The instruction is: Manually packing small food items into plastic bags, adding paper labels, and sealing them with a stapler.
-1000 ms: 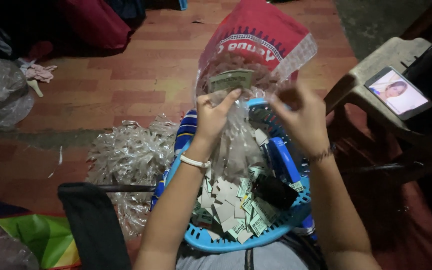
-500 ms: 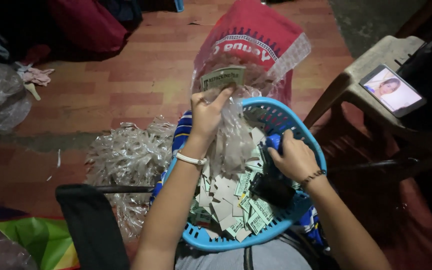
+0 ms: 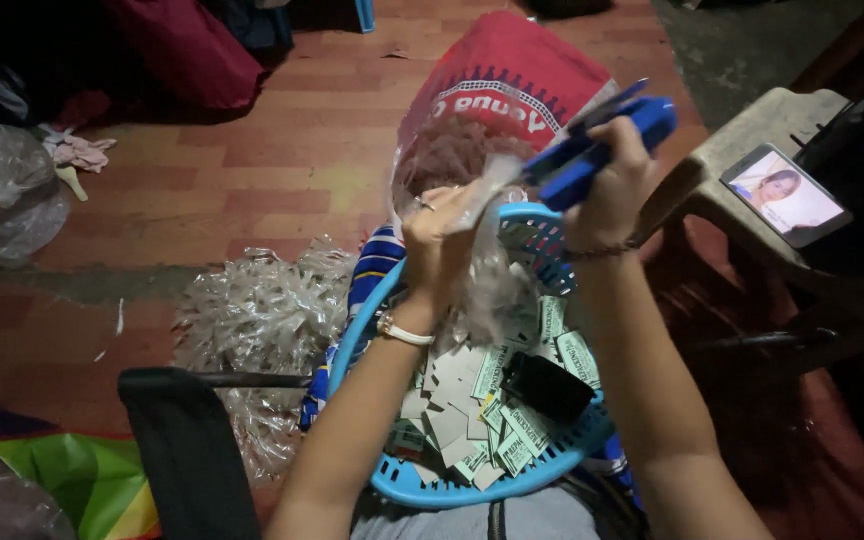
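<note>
— Blue plastic, that stapler (image 3: 602, 140): where is it?
— Above the far rim of the basket (image 3: 392, 478), with the right hand (image 3: 607, 190) clenched round it, its nose touching the top of a small clear packet (image 3: 462, 200).
— And the left hand (image 3: 439, 235)?
— Its fingers (image 3: 430, 212) are pinched on that packet, holding it up just over the basket.
— What lies in the basket?
— Loose paper cards (image 3: 492, 410), green-printed and plain, and a dark flat thing I cannot identify.
— Around the basket?
— Left of it, a heap of clear packets (image 3: 252, 320) on the floor. Beyond it, a red sack (image 3: 512, 75). Right of it, a phone (image 3: 785, 195) on a plastic chair (image 3: 752, 125).
</note>
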